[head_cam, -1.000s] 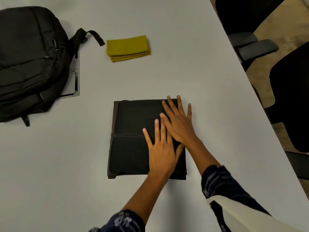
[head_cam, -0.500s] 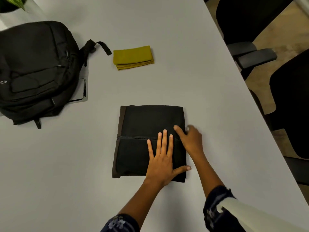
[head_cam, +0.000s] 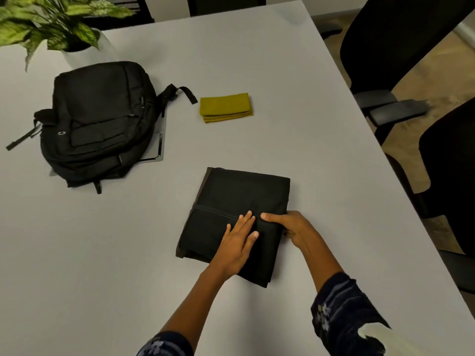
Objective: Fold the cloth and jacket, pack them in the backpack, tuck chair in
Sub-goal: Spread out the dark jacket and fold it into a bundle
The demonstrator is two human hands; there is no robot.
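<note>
A pale grey worktop [head_cam: 257, 60] carries everything here. A black backpack [head_cam: 97, 119] lies flat toward its far left, partly over a grey panel [head_cam: 156, 147] set in the surface. Just beyond the backpack stands a white plant pot [head_cam: 84, 56] with green leaves. Right of the backpack strap rests a folded yellow cloth [head_cam: 226, 107]. Nearer, a folded black jacket [head_cam: 239, 211] lies flat.

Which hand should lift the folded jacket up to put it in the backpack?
Probably the right hand: it already grips the jacket's right edge, thumb on top. The left hand only lies flat on it.
</note>
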